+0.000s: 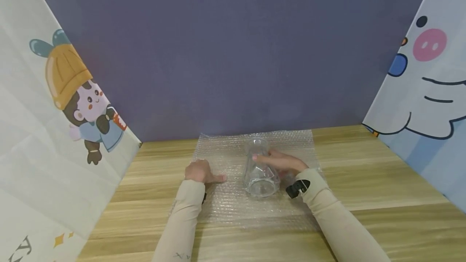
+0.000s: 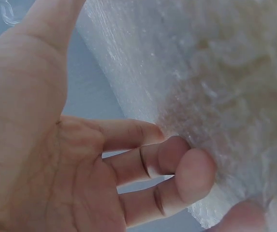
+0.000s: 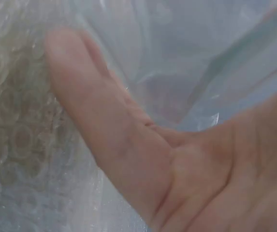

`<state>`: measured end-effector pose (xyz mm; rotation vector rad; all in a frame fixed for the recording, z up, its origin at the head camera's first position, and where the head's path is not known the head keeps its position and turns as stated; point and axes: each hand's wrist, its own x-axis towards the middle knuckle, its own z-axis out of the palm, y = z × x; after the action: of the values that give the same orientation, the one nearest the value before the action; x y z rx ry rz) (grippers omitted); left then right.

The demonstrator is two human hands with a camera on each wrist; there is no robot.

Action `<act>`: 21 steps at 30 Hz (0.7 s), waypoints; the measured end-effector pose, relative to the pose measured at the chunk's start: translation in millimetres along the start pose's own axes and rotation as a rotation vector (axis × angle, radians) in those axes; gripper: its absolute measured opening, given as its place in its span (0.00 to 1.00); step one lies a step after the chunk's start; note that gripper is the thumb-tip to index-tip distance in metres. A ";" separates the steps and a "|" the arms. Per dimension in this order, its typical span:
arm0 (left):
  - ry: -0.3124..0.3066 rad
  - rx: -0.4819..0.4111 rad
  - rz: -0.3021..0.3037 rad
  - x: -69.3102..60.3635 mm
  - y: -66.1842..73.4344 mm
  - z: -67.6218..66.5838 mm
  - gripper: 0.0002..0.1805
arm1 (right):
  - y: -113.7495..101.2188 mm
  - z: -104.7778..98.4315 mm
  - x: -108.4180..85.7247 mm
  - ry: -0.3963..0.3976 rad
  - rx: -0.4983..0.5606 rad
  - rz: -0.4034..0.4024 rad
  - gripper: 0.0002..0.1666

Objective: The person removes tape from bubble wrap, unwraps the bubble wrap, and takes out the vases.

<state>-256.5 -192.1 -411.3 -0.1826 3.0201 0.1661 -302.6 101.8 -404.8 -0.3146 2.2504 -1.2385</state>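
A clear glass vase (image 1: 261, 175) is over a sheet of bubble wrap (image 1: 233, 203), its narrower end toward the back and its wide round end nearer the front; whether it lies or stands I cannot tell. My right hand (image 1: 282, 161) grips it from the right, thumb across its upper side; the right wrist view shows that thumb (image 3: 94, 96) against the glass (image 3: 177, 53). At the wrap's left part is my left hand (image 1: 202, 172), thumb pointing right. In the left wrist view its bent, spaced fingers (image 2: 194, 176) touch the wrap (image 2: 244, 111), holding nothing visible.
The wrap rests on a wood-grain table (image 1: 367, 173), reaching close to the dark back wall (image 1: 233, 51). Cartoon-printed white panels stand at the left (image 1: 29, 132) and right (image 1: 444, 104). A black band (image 1: 297, 188) is on the right wrist.
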 end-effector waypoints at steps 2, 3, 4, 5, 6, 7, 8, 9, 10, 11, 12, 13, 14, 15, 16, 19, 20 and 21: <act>-0.008 0.006 0.002 -1.0 -1.0 0.2 0.47 | 0.8 2.5 -1.0 -0.032 0.024 0.005 0.69; -0.012 0.010 0.004 -1.5 -1.5 0.2 0.48 | 1.1 3.9 -1.2 -0.045 0.027 0.007 0.70; -0.016 0.013 0.006 -2.0 -1.9 0.2 0.48 | 1.3 5.4 -1.4 -0.052 0.033 0.010 0.71; -0.019 0.016 0.008 -2.5 -2.5 0.2 0.49 | 1.4 6.5 -1.6 -0.053 0.035 0.017 0.72; -0.021 0.020 0.011 -3.0 -3.0 0.2 0.49 | 1.4 7.4 -2.0 -0.053 0.037 0.023 0.72; -0.024 0.022 0.014 -3.6 -3.5 0.3 0.49 | 1.6 8.4 -2.4 -0.054 0.037 0.027 0.73; -0.027 0.022 0.016 -4.1 -3.8 0.4 0.50 | 2.0 9.2 -2.6 -0.056 0.040 0.031 0.73; -0.030 0.022 0.018 -4.7 -4.4 0.6 0.50 | 2.5 10.0 -2.9 -0.055 0.046 0.036 0.73; -0.034 0.021 0.021 -5.4 -4.9 0.7 0.50 | 3.1 10.6 -3.5 -0.054 0.053 0.041 0.73; -0.037 0.021 0.023 -6.1 -5.5 0.7 0.50 | 3.7 11.3 -4.0 -0.055 0.063 0.043 0.72; -0.039 0.018 0.023 -6.2 -5.3 0.8 0.50 | 4.5 10.8 -3.8 -0.062 0.070 0.040 0.72; -0.042 0.016 0.025 -6.4 -5.2 0.8 0.50 | 5.3 10.3 -3.5 -0.066 0.076 0.037 0.71; -0.044 0.014 0.025 -6.6 -5.0 0.7 0.50 | 6.2 9.8 -3.0 -0.072 0.084 0.034 0.70; -0.046 0.013 0.026 -6.7 -5.0 0.6 0.49 | 6.9 9.5 -2.2 -0.077 0.095 0.029 0.69; -0.047 0.012 0.027 -6.8 -5.0 0.5 0.48 | 7.6 9.4 -1.3 -0.085 0.103 0.022 0.66; -0.048 0.008 0.032 -6.8 -5.0 0.3 0.46 | 8.6 8.6 0.9 -0.098 0.107 0.006 0.60; -0.048 0.005 0.033 -6.8 -5.2 0.2 0.45 | 8.2 8.5 0.9 -0.100 0.106 0.004 0.58; -0.049 0.000 0.034 -6.7 -5.3 0.2 0.45 | 8.0 8.4 1.2 -0.100 0.102 0.004 0.56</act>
<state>-249.2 -196.5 -411.3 -0.1255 2.9760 0.1710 -298.4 99.8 -415.5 -0.3259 2.0945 -1.3012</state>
